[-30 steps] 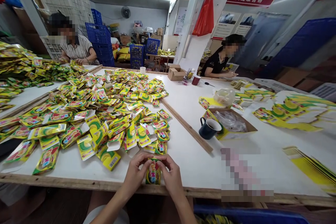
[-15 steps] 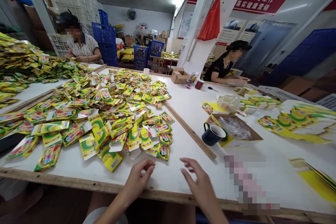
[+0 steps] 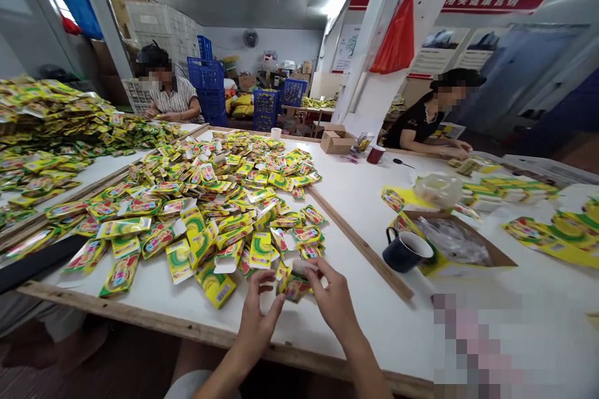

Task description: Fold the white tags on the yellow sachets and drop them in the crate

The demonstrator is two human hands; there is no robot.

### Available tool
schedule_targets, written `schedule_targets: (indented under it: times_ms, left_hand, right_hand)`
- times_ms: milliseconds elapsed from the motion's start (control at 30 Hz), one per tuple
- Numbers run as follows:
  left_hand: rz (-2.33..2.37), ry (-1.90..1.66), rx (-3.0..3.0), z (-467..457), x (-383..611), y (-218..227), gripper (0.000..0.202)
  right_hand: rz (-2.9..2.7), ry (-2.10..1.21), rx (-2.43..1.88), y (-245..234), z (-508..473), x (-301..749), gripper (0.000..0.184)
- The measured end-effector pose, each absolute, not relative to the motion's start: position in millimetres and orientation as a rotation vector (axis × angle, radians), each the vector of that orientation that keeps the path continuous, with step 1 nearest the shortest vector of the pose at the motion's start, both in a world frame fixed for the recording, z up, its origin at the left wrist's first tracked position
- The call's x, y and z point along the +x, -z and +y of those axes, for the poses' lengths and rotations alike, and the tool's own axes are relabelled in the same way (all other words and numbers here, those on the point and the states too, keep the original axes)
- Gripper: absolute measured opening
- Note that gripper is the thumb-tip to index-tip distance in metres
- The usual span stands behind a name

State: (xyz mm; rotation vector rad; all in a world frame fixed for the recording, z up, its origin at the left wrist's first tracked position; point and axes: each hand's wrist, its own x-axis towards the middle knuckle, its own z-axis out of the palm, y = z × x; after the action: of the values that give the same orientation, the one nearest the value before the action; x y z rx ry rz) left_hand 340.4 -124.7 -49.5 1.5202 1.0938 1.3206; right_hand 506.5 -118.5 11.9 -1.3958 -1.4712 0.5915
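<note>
My left hand (image 3: pixel 259 312) hovers over the front of the table with thumb and fingers apart and nothing between them. Its thumb tip comes close to the left end of a small yellow, green and red carton (image 3: pixel 294 288). On the carton's other side is my right hand (image 3: pixel 333 296), fingers curved and apart, the fingertips over its pale flap. Whether they touch it I cannot tell. Just beyond both hands spreads a loose heap of similar small cartons (image 3: pixel 191 234), several with end flaps standing up. One yellow carton with a barcode (image 3: pixel 216 283) lies left of my left hand.
A wooden strip (image 3: pixel 360 243) runs along the white table (image 3: pixel 355 199). Right of it stand a dark mug (image 3: pixel 406 252) and an open box holding clear plastic (image 3: pixel 449 240). Two people sit across the tables. A larger carton heap (image 3: pixel 60 118) rises at left.
Both hands have moved forward and towards the near edge of the carton heap, closing around one small carton. The view has swung left, so the scene sits further right.
</note>
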Motion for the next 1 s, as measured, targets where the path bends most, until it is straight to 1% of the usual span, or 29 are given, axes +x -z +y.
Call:
schedule_targets:
  times_ms: [67, 133, 233, 333, 433, 600, 633, 700, 767, 800, 900, 1000]
  left_hand:
    - [0.957, -1.223, 1.531, -125, 342, 50, 0.038]
    - [0.845, -1.112, 1.497, -125, 343, 51, 0.037]
    - [0.806, -1.034, 1.431, -123, 342, 53, 0.036]
    - [0.846, -1.014, 1.438, -120, 340, 54, 0.028]
    - [0.877, -0.996, 1.464, -117, 338, 52, 0.023]
    - [0.897, -1.049, 1.510, -113, 337, 47, 0.018]
    - [0.875, -1.071, 1.492, -113, 337, 46, 0.018]
    - [0.821, -1.115, 1.430, -113, 338, 45, 0.027]
    - [0.805, -1.134, 1.423, -113, 339, 44, 0.030]
    - [0.816, -1.129, 1.459, -113, 339, 43, 0.026]
    - [0.858, -1.082, 1.608, -114, 337, 39, 0.012]
    - [0.872, -1.081, 1.648, -115, 337, 37, 0.014]
  right_hand:
    - [-1.468, -0.717, -1.419, -4, -128, 506, 0.020]
    - [-1.370, -0.803, -1.395, 10, -135, 503, 0.020]
    - [-1.187, -0.816, -1.324, 30, -146, 499, 0.024]
    - [-1.156, -0.827, -1.296, 41, -156, 499, 0.024]
    - [-1.245, -0.843, -1.311, 41, -157, 499, 0.021]
    - [-1.321, -0.778, -1.324, 39, -148, 494, 0.022]
    - [-1.301, -0.772, -1.313, 40, -147, 493, 0.021]
    - [-1.236, -0.774, -1.290, 43, -147, 491, 0.018]
    - [-1.200, -0.774, -1.279, 44, -149, 490, 0.022]
    - [-1.217, -0.768, -1.279, 44, -151, 490, 0.022]
    - [-1.324, -0.726, -1.271, 40, -154, 490, 0.015]
    - [-1.347, -0.690, -1.263, 34, -157, 490, 0.013]
